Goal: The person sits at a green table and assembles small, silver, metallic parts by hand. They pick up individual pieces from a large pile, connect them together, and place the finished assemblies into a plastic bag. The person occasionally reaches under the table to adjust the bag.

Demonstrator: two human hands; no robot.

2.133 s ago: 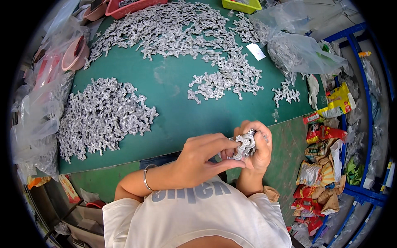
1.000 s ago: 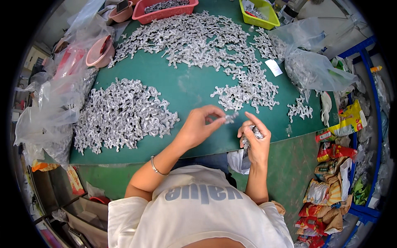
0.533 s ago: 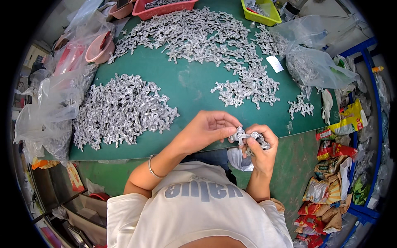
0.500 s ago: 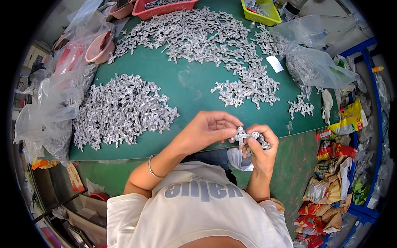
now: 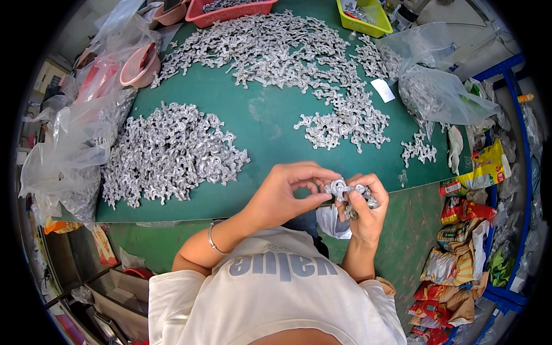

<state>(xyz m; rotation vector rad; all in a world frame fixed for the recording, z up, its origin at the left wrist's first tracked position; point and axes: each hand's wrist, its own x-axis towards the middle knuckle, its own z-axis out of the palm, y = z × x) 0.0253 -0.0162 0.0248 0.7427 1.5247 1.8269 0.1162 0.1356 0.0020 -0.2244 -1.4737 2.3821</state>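
My right hand is closed round a clump of small silver-grey metal castings, just off the table's near edge. One metal casting with rounded lobes sticks out to the left from between its thumb and fingers. My left hand comes in from the left, index finger and thumb tips bent around that casting's outer end. The exact contact of the left fingertips is partly hidden. Left of my hands lies a dense heap of like castings, and a second, wider spread of castings covers the table's far side.
The green table ends just before my body. Plastic bags of castings sit at right, more bags at left. A red basket, yellow basket and pink bowl stand farther off. A blue rack is at right.
The left fingers have spread and lifted slightly at the casting's end. The protruding casting has turned in the fingers. My right hand stays nearly in place, and the heaps are unchanged.
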